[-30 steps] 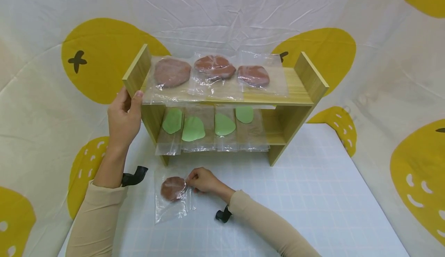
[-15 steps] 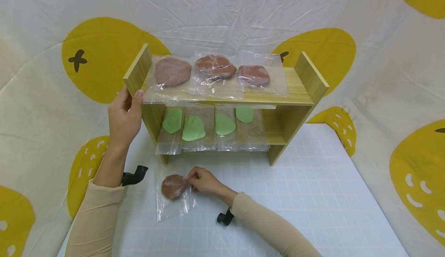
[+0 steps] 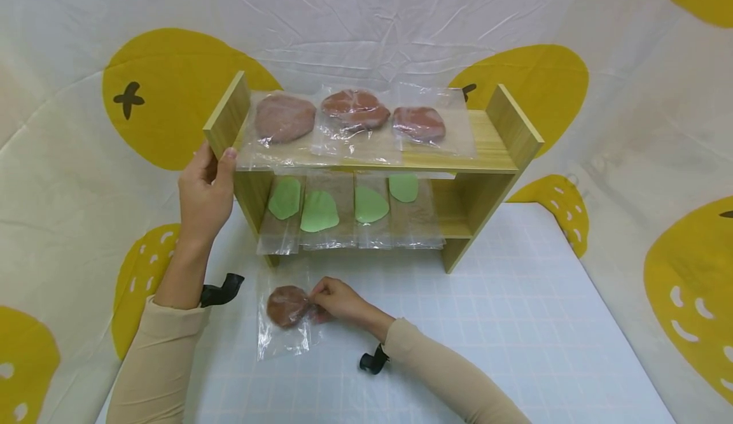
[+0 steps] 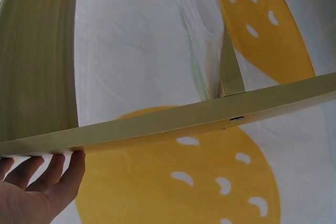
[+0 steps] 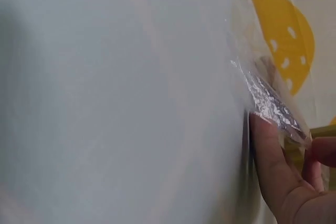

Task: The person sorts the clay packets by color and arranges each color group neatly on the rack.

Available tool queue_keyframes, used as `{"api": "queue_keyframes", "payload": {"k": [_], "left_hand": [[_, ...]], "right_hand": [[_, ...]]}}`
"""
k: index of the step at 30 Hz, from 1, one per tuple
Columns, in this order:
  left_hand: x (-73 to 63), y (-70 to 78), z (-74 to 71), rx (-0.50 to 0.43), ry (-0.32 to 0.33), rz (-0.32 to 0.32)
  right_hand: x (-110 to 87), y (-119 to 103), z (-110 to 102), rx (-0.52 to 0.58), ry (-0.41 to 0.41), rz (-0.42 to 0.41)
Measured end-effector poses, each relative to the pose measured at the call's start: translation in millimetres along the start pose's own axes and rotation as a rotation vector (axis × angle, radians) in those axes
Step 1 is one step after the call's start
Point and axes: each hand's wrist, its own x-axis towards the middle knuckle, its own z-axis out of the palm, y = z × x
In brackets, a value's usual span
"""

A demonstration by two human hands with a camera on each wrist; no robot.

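Observation:
My right hand [image 3: 336,299] pinches the right edge of a clear plastic bag [image 3: 273,345] low over the table, in front of the wooden shelf [image 3: 492,150]. Inside the bag is a flat, round, reddish-brown piece [image 3: 287,307] that looks like meat. In the right wrist view, the shiny bag film [image 5: 273,109] runs up to the thumb and fingertips. My left hand [image 3: 207,191] holds the shelf's left side panel, thumb at its front edge. The left wrist view shows those fingers [image 4: 71,177] against the panel's outer side.
Three bagged reddish pieces [image 3: 355,111] lie on the shelf's top board. Several clear bags with green rounded pieces [image 3: 371,205] lie on the lower board, their ends hanging over its front. Behind is a white cloth [image 3: 366,35] with yellow shapes. A pale checked cloth [image 3: 515,322] covers the table.
The bag in my right hand has shifted slightly right and toward the shelf, its lower edge drawn up. My left hand stays in place on the shelf panel.

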Motion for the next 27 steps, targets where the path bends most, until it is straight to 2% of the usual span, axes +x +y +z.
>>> {"api": "queue_keyframes", "payload": {"k": [6,10,20,27], "left_hand": [[0.8,0.9,1.2,0.001,-0.018,-0.004],[1.2,1.0,1.2,0.001,-0.023,-0.003],[0.4,2.0,-0.6,-0.006,-0.033,-0.022],[0.3,0.9,-3.0,-0.018,-0.03,-0.037]], "right_hand": [[0.5,2.4,-1.1,0.098,-0.045,0.043],[-0.8,2.4,-1.2,0.118,-0.053,0.055],[-9.1,5.0,-4.7,0.156,-0.028,0.021],[-13.2,13.2,-14.4,0.252,-0.025,-0.01]]}}
